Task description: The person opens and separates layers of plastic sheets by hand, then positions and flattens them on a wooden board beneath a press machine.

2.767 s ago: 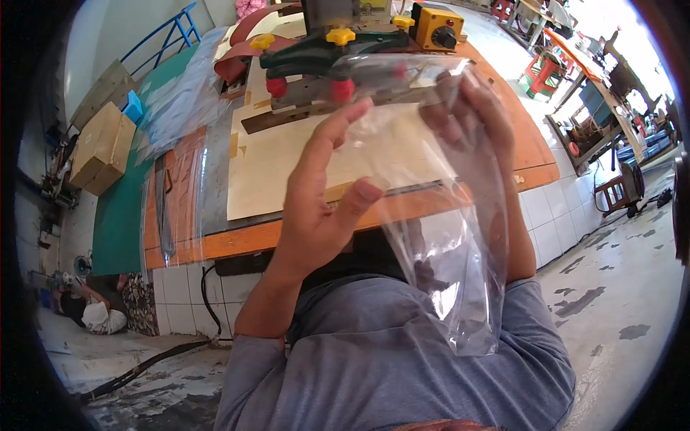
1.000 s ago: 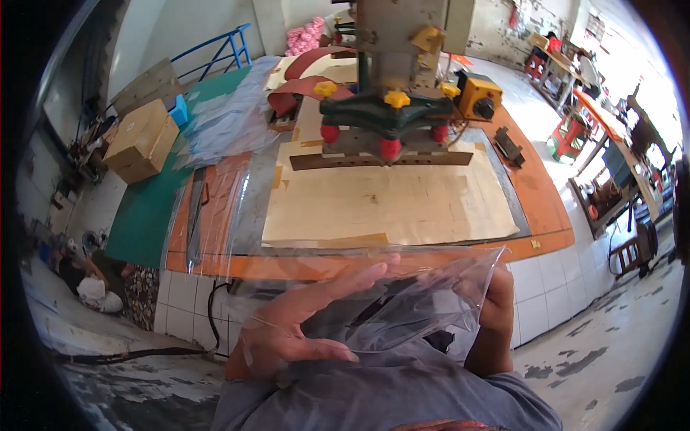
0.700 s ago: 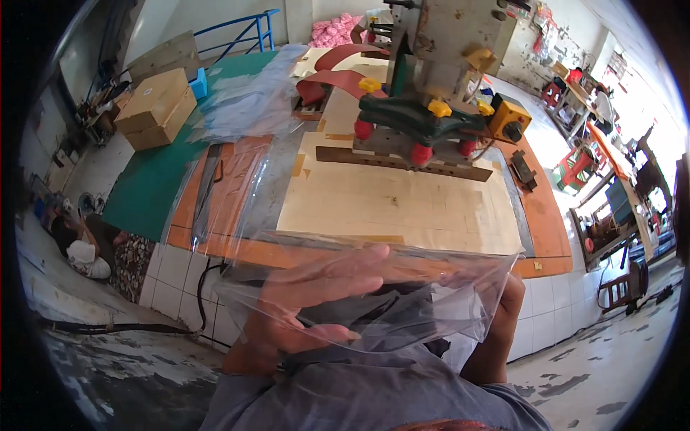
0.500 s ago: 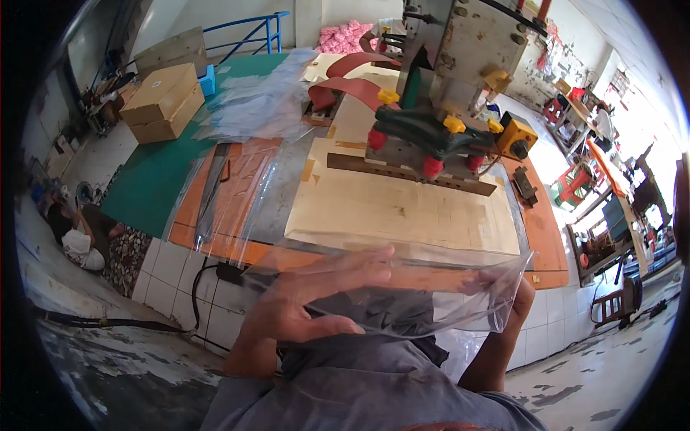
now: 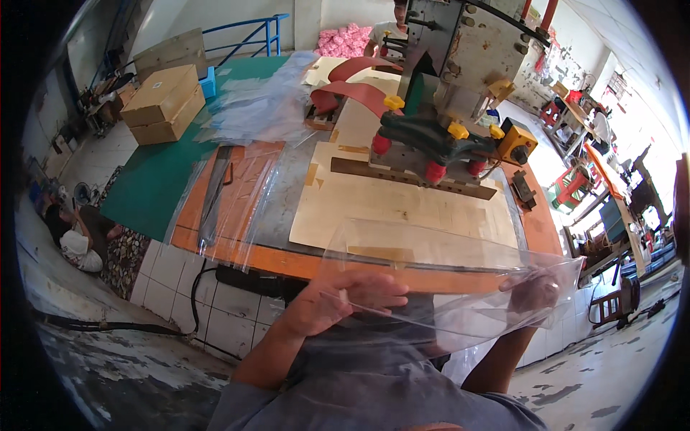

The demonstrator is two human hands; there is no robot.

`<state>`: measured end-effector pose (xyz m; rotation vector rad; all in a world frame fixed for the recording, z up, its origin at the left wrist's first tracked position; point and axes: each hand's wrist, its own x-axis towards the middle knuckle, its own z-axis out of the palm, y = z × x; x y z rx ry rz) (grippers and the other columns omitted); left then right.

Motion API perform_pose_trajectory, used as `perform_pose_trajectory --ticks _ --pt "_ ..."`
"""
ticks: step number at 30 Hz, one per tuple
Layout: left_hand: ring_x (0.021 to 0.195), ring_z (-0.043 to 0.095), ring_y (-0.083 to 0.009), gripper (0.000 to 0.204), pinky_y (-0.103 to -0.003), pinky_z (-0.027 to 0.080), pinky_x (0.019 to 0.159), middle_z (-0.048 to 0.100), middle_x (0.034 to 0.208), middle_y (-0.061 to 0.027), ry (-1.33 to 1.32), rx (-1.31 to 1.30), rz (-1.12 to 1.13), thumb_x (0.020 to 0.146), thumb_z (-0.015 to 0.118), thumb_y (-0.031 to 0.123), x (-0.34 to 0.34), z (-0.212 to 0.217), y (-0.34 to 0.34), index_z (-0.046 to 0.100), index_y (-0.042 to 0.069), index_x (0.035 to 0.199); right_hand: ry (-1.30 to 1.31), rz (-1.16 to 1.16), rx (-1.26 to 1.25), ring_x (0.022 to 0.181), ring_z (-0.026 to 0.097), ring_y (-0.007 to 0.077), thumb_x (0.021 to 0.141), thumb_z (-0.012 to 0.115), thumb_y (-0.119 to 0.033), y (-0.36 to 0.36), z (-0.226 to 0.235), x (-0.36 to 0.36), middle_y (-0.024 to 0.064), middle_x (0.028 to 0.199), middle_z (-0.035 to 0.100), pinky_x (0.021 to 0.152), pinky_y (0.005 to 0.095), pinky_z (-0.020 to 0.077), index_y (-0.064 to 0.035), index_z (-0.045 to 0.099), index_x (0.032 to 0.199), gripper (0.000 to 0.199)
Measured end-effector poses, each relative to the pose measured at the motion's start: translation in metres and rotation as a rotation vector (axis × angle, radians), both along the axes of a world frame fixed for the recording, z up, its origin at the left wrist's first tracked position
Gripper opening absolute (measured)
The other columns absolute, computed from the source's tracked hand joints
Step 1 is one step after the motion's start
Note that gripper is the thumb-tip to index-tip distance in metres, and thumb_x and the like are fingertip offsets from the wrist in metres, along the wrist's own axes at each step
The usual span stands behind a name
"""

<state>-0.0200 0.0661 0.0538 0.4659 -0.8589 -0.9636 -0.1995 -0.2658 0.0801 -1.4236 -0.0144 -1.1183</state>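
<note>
My right grip (image 5: 533, 289) is clamped on the right end of the clear film (image 5: 460, 309), which hangs in the lower centre of the frame, in front of the tabletop (image 5: 543, 228). My left grip (image 5: 334, 304) is at the film's left end with the fingers loosely bent; I cannot tell whether it pinches the film. Through the film I see the near edge of the cream board (image 5: 402, 208). Just beyond, the press (image 5: 435, 136) takes up the upper right of centre, its dark bar (image 5: 410, 177) lying across the far part of the board and standing between me and whatever is behind. A yellow box (image 5: 516, 142) and a metal block (image 5: 523, 188) are to its right, and red straps (image 5: 352, 93) curl to its left. Left of the board, plastic strips (image 5: 251, 194) lie beside a dark blade-shaped piece (image 5: 213, 197). In the upper left, a plastic pile (image 5: 255, 111) spreads near a carton (image 5: 164, 104) on the green mat (image 5: 144, 197). A person (image 5: 392, 32) is partly hidden behind the press.
</note>
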Motion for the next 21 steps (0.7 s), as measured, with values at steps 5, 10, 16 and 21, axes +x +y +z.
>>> perform_pose_trajectory --ticks 5,10,16,21 --pt "0.143 0.047 -0.0535 0.073 -0.058 0.043 0.115 0.043 0.155 -0.0393 0.069 -0.227 0.057 0.105 0.051 0.033 -0.001 0.007 0.007 0.03 -0.012 0.159 0.126 0.023 -0.095 0.074 0.075 0.0323 0.1 0.07 -0.036 0.009 0.015 -0.004 0.02 0.094 0.071 0.066 0.046 0.0646 0.0049 0.062 0.112 0.043" --pt "0.136 0.049 -0.06 0.072 -0.063 0.045 0.112 0.045 0.149 -0.0447 0.006 -0.062 0.094 0.111 0.036 0.036 0.013 0.021 0.016 0.023 -0.017 0.157 0.193 0.021 -0.026 0.09 0.078 0.0344 0.104 0.064 -0.02 0.007 0.015 -0.013 0.0234 0.097 0.075 0.08 0.0468 0.0652 0.011 0.064 0.117 0.034" --pt "0.133 0.049 -0.0648 0.075 -0.066 0.046 0.109 0.045 0.146 -0.0486 0.069 -0.111 0.018 0.11 0.036 0.037 0.006 0.012 0.023 0.018 -0.018 0.158 0.201 -0.065 -0.031 0.094 0.077 0.0321 0.108 0.056 -0.011 0.008 0.022 -0.007 0.0224 0.103 0.074 0.086 0.0435 0.0645 0.0114 0.063 0.12 0.027" --pt "0.133 0.05 -0.0634 0.087 -0.067 0.042 0.111 0.044 0.147 -0.0473 0.052 -0.171 0.02 0.108 0.046 0.047 0.005 0.025 0.014 0.016 -0.017 0.159 0.203 -0.17 -0.03 0.097 0.076 0.0308 0.109 0.052 -0.011 0.001 0.018 -0.014 0.0203 0.104 0.075 0.087 0.0443 0.0642 0.0113 0.063 0.121 0.027"
